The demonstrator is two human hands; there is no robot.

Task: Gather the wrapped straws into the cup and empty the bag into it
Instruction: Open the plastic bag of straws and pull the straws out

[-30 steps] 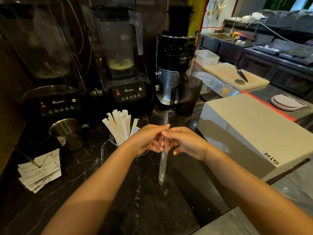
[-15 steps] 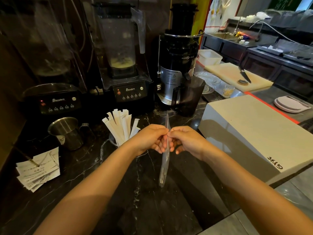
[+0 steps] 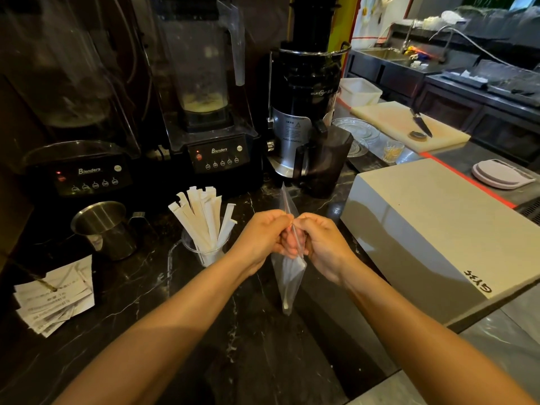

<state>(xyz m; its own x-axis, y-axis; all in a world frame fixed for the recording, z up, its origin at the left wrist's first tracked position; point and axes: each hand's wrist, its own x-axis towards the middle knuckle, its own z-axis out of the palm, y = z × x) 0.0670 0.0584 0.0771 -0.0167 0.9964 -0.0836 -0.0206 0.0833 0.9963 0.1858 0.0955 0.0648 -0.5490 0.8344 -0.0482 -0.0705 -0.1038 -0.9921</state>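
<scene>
Both of your hands are pinched shut on one clear bag (image 3: 287,276), the left hand (image 3: 260,238) and the right hand (image 3: 324,244) meeting knuckle to knuckle near the bag's top, so that its mouth pokes up behind your fingers (image 3: 287,242) and its body hangs down over the dark desk (image 3: 175,302). That grip, thumbs on opposite faces of the plastic, looks like the hold you take to pull a seal apart, and I judge opening the bag to be the step in hand. A few pale wrapped pieces sag at the bottom of the bag, too blurred to name for certain. You hold it just to the right of the clear cup (image 3: 204,252), which stands upright on the desk with a fan of wrapped straws (image 3: 204,217) already leaning out of it, so gathering seems largely done and only tipping remains. Keeping the bag upright and close to the cup means a short swing left once the mouth gives.
</scene>
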